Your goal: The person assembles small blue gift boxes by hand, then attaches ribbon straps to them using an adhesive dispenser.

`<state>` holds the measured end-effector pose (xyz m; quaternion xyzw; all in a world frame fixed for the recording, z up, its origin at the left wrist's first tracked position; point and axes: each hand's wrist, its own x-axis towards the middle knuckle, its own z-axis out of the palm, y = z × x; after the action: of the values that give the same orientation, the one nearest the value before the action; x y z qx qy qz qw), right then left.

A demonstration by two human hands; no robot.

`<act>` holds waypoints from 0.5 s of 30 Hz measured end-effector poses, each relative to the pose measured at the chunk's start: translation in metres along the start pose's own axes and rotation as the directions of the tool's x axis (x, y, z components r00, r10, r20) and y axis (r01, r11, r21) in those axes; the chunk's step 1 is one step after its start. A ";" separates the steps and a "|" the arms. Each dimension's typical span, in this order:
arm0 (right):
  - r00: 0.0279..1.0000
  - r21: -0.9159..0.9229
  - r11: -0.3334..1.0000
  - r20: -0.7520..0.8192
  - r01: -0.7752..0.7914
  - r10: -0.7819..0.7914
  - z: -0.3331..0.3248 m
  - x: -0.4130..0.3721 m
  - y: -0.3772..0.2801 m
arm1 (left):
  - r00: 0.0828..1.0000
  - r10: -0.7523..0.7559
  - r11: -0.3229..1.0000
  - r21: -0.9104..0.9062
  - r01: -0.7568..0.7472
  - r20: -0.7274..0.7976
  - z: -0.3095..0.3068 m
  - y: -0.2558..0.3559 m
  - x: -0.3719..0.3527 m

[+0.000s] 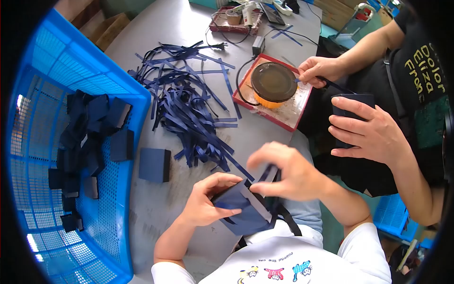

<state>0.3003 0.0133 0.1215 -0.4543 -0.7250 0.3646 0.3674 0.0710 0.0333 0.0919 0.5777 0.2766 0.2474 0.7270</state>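
Close to the white shirt, my left hand (208, 199) is closed round a dark blue box (241, 210), thumb on its near face. The box is tilted, with a pale strip along one edge. Over its right side is my right hand (288, 175), fingers curled and somewhat blurred; a dark ribbon (268, 173) shows between its thumb and fingers, and how firmly it is gripped is unclear. Beyond the box, a heap of dark blue ribbons (189, 109) lies on the grey table (184, 189). Another blue box (154, 164) sits left of the heap.
A blue crate (135, 189) with several dark boxes stands at left. A co-worker's hands (369, 128) at right hold a box and a ribbon near a round dark-topped pot (274, 81) in a red tray (295, 113). Another red tray (236, 28) and cables lie behind.
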 end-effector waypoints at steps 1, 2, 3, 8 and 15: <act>0.988 0.241 0.960 -0.022 -0.140 0.150 -0.005 0.000 -0.002 | 1.000 -0.001 0.994 -0.112 0.003 0.017 -0.005 -0.002 -0.003; 0.966 0.327 0.931 -0.140 -0.163 0.218 -0.003 -0.002 0.013 | 0.999 0.034 0.990 -0.137 -0.031 0.023 -0.007 -0.003 -0.005; 0.952 0.314 0.941 -0.227 -0.129 0.206 -0.002 -0.003 0.021 | 1.000 0.006 0.991 -0.137 -0.003 0.023 -0.009 -0.003 -0.010; 0.945 0.459 0.876 -0.194 -0.150 0.264 0.022 -0.003 0.042 | 0.956 -0.287 0.958 -0.024 0.287 -0.052 -0.022 0.003 -0.071; 0.977 -0.185 0.960 -0.009 0.209 -0.214 0.044 0.015 0.085 | 0.618 -0.751 0.558 0.278 0.782 -0.232 0.025 -0.032 -0.256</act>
<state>0.2902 0.0461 0.0307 -0.4111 -0.7945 0.2488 0.3714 -0.0961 -0.1655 0.0946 0.5084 0.5708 -0.1225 0.6330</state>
